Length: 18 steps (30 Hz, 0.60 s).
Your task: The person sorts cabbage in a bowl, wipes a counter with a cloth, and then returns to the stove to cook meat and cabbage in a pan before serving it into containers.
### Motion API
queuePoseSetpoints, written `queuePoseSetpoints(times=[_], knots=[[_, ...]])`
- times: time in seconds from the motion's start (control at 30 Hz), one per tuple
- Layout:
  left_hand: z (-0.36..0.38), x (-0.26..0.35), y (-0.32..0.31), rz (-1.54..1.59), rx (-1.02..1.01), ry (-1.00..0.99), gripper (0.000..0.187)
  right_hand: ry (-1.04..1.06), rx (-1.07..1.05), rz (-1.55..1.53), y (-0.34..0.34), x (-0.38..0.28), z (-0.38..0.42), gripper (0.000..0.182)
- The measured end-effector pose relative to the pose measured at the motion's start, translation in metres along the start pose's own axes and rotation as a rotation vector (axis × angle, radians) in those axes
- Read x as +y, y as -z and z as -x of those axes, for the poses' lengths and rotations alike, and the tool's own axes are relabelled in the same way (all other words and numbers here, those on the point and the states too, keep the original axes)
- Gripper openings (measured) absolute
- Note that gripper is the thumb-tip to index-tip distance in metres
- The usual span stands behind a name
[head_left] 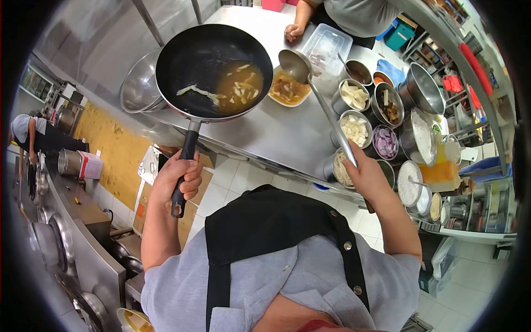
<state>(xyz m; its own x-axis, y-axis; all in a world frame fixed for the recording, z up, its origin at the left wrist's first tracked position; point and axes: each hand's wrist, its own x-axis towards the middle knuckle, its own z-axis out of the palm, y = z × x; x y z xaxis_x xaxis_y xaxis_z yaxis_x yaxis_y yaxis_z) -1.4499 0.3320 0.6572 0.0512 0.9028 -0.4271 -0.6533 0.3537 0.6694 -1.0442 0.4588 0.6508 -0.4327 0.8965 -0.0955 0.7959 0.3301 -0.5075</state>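
Observation:
My left hand (185,176) is wrapped round the black handle of a frying pan (191,61). Brown broth (239,86) with pale chopped pieces pools in the right part of the pan, and a pale strip lies left of it. In my right hand (362,174) is the long metal handle of a ladle (296,65). Its bowl hangs over the far edge of a white dish (287,98), which holds brown sauce with pieces in it. Both hands are closed, the pan tilted towards the right over the steel counter (257,135).
A steel bowl (138,86) stands left of the pan. Right of the ladle are metal containers of sliced purple onion (385,142), white chopped pieces (354,128) and white powder (410,178). A clear plastic tub (326,47) sits near another person's hand (291,32). Another person (36,133) stands far left.

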Motion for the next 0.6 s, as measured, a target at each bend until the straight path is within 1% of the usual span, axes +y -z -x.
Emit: queuePoseSetpoints(times=[0.1,0.2,0.3,0.4,0.5,0.6], knots=[[-0.001,0.002,-0.001,-0.018,-0.009,-0.009,0.011,-0.032,0.022,0.219,0.009,-0.021,0.010,0.056],[-0.001,0.004,-0.004,-0.042,0.021,0.006,0.012,0.033,0.094,0.235,0.012,-0.035,0.019,0.056],[-0.002,0.004,-0.002,-0.018,-0.028,0.009,0.012,0.100,0.128,0.227,0.015,-0.050,0.022,0.057],[-0.001,0.007,-0.005,-0.023,-0.018,0.041,0.013,0.162,0.134,0.241,0.016,-0.060,0.017,0.057],[-0.001,0.007,-0.005,-0.031,-0.018,0.037,0.014,0.290,0.156,0.278,0.013,-0.058,0.007,0.057],[-0.002,0.006,-0.004,-0.041,-0.045,0.031,0.015,0.245,0.078,0.395,0.015,-0.060,-0.003,0.056]])
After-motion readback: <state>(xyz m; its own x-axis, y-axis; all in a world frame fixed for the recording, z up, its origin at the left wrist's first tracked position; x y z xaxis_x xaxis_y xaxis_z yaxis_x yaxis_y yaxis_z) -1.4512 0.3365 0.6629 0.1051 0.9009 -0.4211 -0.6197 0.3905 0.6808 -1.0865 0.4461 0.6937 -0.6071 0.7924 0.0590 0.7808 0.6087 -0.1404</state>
